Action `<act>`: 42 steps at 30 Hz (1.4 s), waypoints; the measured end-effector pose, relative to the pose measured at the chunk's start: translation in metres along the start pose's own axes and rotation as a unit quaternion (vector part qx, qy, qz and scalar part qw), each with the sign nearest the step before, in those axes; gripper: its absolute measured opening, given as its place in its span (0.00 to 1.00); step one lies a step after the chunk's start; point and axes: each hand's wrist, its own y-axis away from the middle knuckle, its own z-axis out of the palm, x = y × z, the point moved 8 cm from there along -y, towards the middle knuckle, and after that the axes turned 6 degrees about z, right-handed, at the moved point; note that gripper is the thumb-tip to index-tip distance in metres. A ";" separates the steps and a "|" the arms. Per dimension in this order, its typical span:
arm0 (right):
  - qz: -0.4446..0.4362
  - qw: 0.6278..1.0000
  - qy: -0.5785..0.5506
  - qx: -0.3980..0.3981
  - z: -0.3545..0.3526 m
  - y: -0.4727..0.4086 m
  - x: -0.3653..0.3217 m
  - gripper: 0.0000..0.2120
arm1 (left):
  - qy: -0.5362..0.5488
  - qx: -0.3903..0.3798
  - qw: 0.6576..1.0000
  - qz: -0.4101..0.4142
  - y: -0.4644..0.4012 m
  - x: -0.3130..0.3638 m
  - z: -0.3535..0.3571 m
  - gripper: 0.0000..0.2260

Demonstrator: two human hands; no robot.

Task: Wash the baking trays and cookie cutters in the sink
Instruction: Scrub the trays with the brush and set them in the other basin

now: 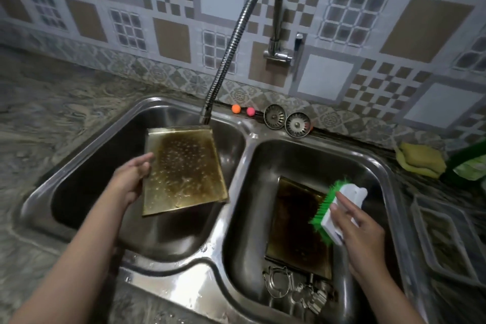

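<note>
My left hand grips the left edge of a stained golden baking tray, holding it tilted over the left sink basin, its far edge right under the tap spout. Water drops cover the tray's face. Over the right basin, my right hand holds a white scrub brush with green bristles. A second dark tray lies at the bottom of the right basin, partly behind the brush. Metal cookie cutters lie in that basin's near corner.
Two metal sink strainers and two small orange and pink balls sit on the back ledge. A yellow sponge and a green bottle are at the right. A clear plastic container rests on the right counter.
</note>
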 end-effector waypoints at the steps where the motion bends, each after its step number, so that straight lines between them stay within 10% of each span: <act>1: 0.005 1.000 0.005 0.001 -0.001 0.000 0.004 0.14 | -0.010 0.013 1.000 -0.015 -0.012 -0.004 -0.012 0.18; 12: -0.029 0.992 0.116 0.035 -0.012 0.000 0.015 0.36 | -0.148 0.017 0.986 -0.080 -0.044 -0.036 -0.006 0.17; 24: -0.039 0.980 0.181 0.068 -0.028 -0.008 0.022 0.38 | -0.194 -0.201 0.934 0.221 0.066 0.027 0.192 0.09; 33: -0.024 0.981 0.181 0.064 -0.051 0.006 0.031 0.38 | -0.445 -0.344 0.826 0.042 0.095 -0.135 0.293 0.14; 42: -0.014 0.976 0.191 0.106 -0.100 0.017 0.029 0.37 | -0.389 -0.272 0.877 0.067 0.103 -0.126 0.302 0.13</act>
